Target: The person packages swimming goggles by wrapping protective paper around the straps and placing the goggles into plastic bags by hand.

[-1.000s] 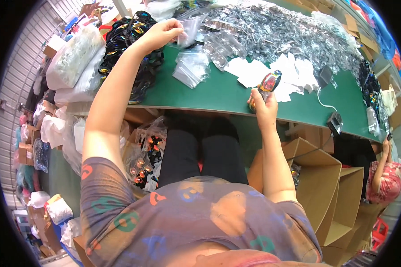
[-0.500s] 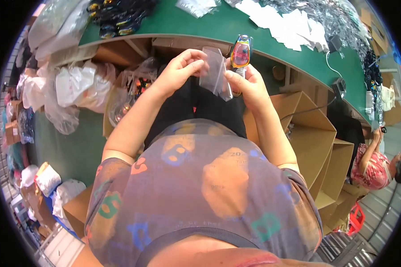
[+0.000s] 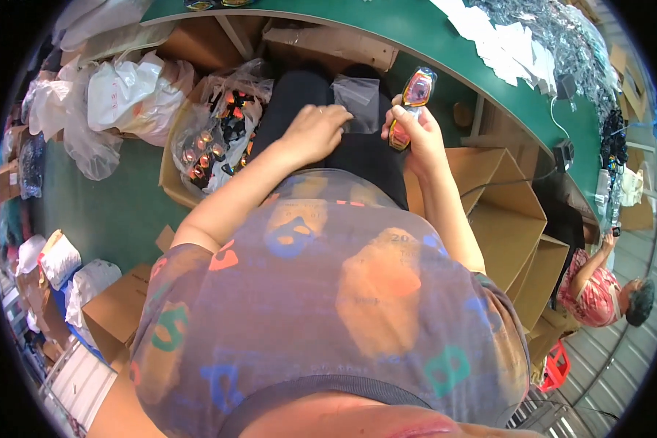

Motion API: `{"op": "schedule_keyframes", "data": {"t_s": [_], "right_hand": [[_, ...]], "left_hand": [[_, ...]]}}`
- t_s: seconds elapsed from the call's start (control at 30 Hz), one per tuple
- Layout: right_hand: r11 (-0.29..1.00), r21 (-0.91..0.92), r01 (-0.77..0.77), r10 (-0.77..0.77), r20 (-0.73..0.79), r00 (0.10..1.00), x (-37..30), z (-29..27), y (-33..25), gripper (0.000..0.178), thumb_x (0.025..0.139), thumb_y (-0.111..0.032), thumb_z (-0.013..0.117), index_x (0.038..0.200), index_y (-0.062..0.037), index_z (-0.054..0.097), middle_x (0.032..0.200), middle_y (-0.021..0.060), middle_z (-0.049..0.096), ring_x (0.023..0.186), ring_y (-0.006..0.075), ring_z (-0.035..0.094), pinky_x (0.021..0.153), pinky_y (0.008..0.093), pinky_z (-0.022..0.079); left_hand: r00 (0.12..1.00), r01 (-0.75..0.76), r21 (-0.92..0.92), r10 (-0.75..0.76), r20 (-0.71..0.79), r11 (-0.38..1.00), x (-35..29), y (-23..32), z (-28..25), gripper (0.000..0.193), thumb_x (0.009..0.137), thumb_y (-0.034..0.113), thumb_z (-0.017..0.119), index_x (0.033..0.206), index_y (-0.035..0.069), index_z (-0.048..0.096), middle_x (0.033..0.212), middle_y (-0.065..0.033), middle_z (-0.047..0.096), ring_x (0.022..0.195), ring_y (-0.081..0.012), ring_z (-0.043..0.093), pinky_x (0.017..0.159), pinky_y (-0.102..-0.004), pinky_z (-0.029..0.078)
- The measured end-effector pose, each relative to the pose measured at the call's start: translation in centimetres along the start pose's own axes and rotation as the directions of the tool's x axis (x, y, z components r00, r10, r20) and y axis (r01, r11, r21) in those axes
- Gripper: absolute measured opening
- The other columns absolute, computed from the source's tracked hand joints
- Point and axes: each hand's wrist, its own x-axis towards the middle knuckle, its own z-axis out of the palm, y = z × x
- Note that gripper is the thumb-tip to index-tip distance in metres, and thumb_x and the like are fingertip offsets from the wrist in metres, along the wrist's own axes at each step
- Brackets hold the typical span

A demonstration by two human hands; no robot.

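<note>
- Your right hand (image 3: pixel 415 135): closed around a pair of orange-framed goggles (image 3: pixel 410 102) with a reddish mirrored lens, held upright; the top of the frame stands clear above your fingers.
- Your left hand (image 3: pixel 315 131): fingers curled, tips pinching the lower edge of a small clear plastic bag (image 3: pixel 358 98); a ring shows on one finger.
- Clear plastic bag: lies on your lap over dark trousers, just left of the goggles and between your two hands. Whether it touches the goggles cannot be told.
- Open plastic sack of goggles (image 3: pixel 215 135): left of your left hand, near your knee, in a cardboard box; orange and dark frames show through.
- White plastic bags (image 3: pixel 117 91): farther left of that sack, heaped on the floor.
- Green table (image 3: pixel 431 36): beyond both hands, its edge just above the goggles; white paper slips (image 3: pixel 504 40) and a pile of clear packets (image 3: pixel 562 36) lie on it, up and right of your right hand.
- Open cardboard boxes (image 3: pixel 504 212): right of your right forearm, below the table.
- Another person (image 3: pixel 598 288) in a red patterned top: well apart, far right.
</note>
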Motion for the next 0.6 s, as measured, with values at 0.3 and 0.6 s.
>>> {"op": "schedule_keyframes", "data": {"t_s": [0.3, 0.6], "right_hand": [[0.983, -0.182, 0.006, -0.014, -0.044, 0.999, -0.5, -1.1, 0.4, 0.036, 0.094, -0.021, 0.072, 0.121, -0.0027, 0.056, 0.091, 0.0055, 0.064, 0.076, 0.0164, 0.065, 0.072, 0.031, 0.052], [0.983, -0.181, 0.038, -0.048, -0.049, 0.998, -0.3, -1.1, -0.6, 0.035, 0.093, -0.019, 0.072, 0.12, -0.0033, 0.056, 0.092, 0.0062, 0.065, 0.076, 0.0176, 0.065, 0.072, 0.0315, 0.052]], "left_hand": [[0.967, -0.197, -0.077, 0.18, -0.182, 0.977, 0.4, 0.0, 0.2, 0.035, 0.076, 0.009, 0.07, 0.11, 0.006, 0.063, 0.107, -0.0137, 0.061, 0.102, -0.0334, 0.063, 0.09, -0.0453, 0.051], [1.0, -0.018, -0.154, 0.019, 0.003, 0.988, 3.7, -1.8, 1.1, 0.02, 0.086, 0.006, 0.06, 0.104, 0.003, 0.066, 0.095, -0.0143, 0.068, 0.093, -0.0353, 0.067, 0.081, -0.0431, 0.054]]}}
